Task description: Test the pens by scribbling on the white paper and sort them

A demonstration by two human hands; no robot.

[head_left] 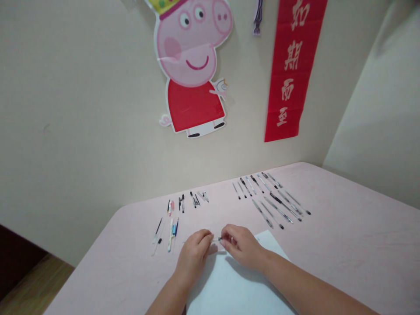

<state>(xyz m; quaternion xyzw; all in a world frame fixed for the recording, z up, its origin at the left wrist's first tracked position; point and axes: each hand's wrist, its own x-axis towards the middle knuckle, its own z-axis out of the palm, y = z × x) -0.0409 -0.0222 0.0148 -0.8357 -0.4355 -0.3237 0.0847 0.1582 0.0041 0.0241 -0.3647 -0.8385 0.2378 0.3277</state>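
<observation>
My left hand point(196, 250) and my right hand point(241, 246) are close together above the top edge of a white sheet of paper point(243, 284). Between them runs a slim, pale pen point(215, 239) with a dark end at the right fingers. The left fingers are closed around its left part, and the right thumb and fingers pinch the dark end. Much of the pen is hidden by the fingers, so I cannot tell whether it is whole or in parts.
Pen parts, among them a cream pen barrel point(170, 235) and a black cap point(159, 241), lie left of my hands. Several black and clear pens point(285, 205) are in rows to the right. The pink table point(354, 245) meets a wall with a cartoon pig cutout point(195, 103).
</observation>
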